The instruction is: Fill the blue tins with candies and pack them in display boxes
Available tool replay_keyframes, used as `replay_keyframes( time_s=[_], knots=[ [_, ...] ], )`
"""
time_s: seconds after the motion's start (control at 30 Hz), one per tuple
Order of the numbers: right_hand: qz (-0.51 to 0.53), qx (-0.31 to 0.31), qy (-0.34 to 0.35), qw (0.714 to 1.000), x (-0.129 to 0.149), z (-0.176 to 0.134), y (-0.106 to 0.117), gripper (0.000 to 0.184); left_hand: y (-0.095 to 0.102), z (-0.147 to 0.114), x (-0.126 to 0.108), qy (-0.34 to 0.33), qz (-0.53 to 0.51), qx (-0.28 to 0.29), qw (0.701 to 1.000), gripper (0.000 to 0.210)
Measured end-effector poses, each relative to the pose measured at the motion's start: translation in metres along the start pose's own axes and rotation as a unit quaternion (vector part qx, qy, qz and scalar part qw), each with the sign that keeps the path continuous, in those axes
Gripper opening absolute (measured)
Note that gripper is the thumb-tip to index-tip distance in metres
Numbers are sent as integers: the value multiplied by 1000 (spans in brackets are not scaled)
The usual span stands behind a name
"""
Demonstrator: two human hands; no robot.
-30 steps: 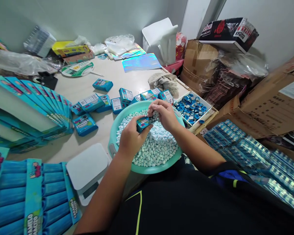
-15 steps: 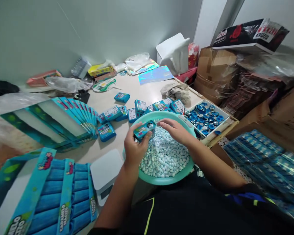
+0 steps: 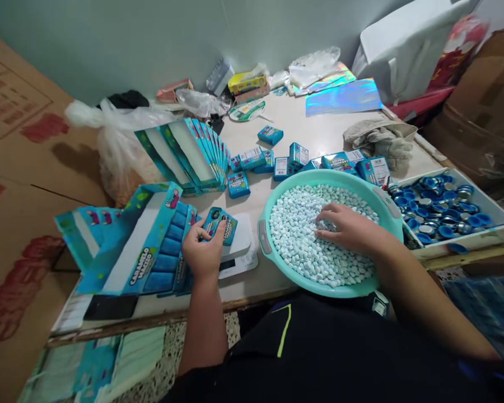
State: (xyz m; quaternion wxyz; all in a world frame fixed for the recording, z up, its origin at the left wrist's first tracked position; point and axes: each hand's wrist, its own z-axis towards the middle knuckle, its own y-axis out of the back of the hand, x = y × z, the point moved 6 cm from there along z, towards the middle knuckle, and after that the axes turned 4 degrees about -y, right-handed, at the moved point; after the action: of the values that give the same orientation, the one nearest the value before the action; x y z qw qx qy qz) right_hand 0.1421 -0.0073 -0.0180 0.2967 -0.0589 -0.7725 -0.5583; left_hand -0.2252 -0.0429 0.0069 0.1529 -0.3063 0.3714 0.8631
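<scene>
Blue candy box (image 3: 230, 228) in the left grip (image 3: 204, 252), thumb across its face, fingers closed round it; overlaps the white scale (image 3: 244, 234) from this view, contact unclear. Right grip (image 3: 346, 226) partly open, fingers loosely curled at the pale candies (image 3: 302, 240); cannot tell whether any are pinched. Candies fill the turquoise tub (image 3: 336, 290). Beyond it, more blue boxes (image 3: 271, 134) on the worktop (image 3: 311, 131); beside it, blue caps (image 3: 449, 210) in a tray (image 3: 498, 204).
</scene>
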Motion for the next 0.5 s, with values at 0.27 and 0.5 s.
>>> replay_keyframes(
  time_s=[0.27, 0.5],
  knots=[
    [45, 2, -8, 999, -8, -3, 9, 34, 25, -9, -33, -114, -55, 38, 991, 31],
    [62, 21, -56, 996, -18, -1, 11, 42, 73, -15, -54, -159, -62, -31, 985, 22]
  ],
)
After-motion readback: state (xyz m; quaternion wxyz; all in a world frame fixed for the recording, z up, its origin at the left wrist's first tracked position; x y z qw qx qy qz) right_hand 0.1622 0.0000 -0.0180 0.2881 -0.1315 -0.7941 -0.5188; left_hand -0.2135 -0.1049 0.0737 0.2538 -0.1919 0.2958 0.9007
